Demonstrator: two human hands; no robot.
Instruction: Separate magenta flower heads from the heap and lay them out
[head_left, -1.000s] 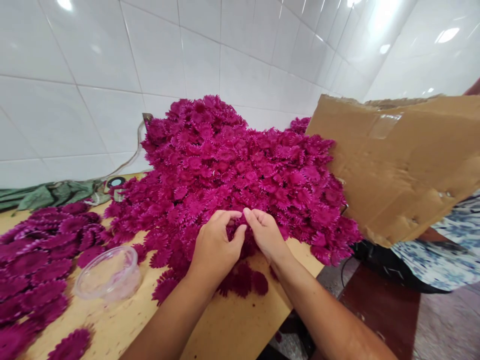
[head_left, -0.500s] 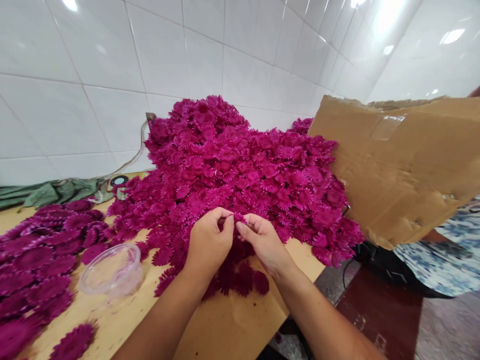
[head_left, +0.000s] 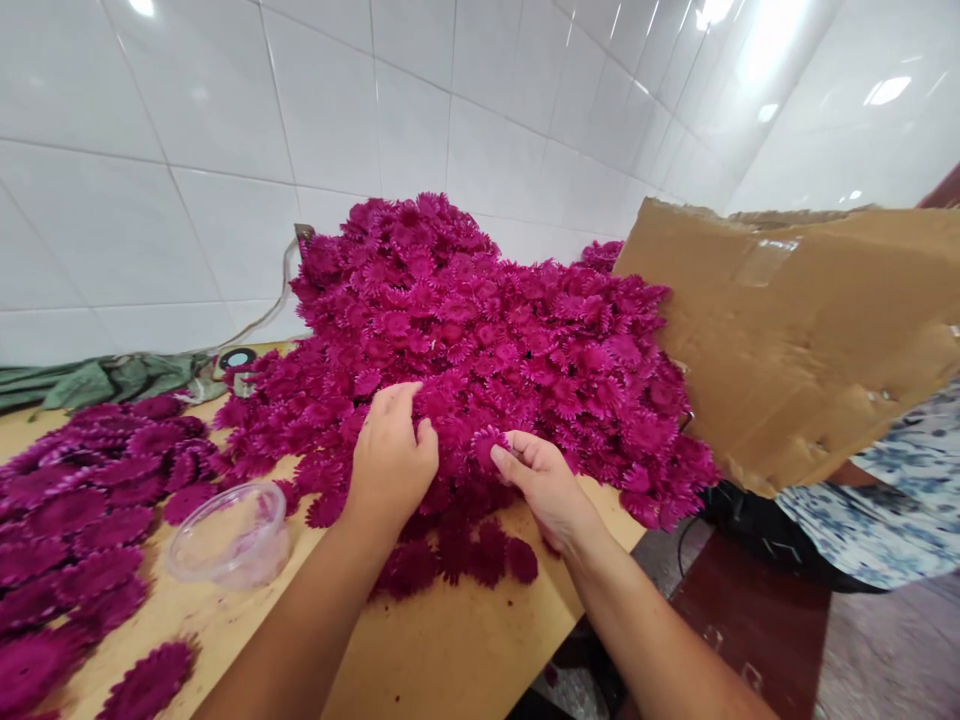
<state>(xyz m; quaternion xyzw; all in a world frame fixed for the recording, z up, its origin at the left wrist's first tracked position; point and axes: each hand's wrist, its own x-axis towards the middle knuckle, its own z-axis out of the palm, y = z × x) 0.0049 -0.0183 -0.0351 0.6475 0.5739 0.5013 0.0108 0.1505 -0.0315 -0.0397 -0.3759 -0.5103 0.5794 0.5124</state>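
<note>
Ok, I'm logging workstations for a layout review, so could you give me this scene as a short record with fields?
Left hand: thumb and fingers apart, in front of the pile; contact with it unclear
Right hand: pinching a magenta flower between thumb and fingers
Main pile: many magenta flowers, heaped on the tan table
Left side: more magenta flowers, beside a clear plastic tub
Back left: green cloth
Right side: large cardboard piece
Background: white tiled wall

Flowers [head_left: 517, 330] along the table's back edge: magenta, paler petal tips. Table [head_left: 450, 655]: yellowish tan. Cloth [head_left: 112, 380], back edge, left: green. Beyond right edge, I see fabric [head_left: 892, 520]: white, blue-blotched.
</note>
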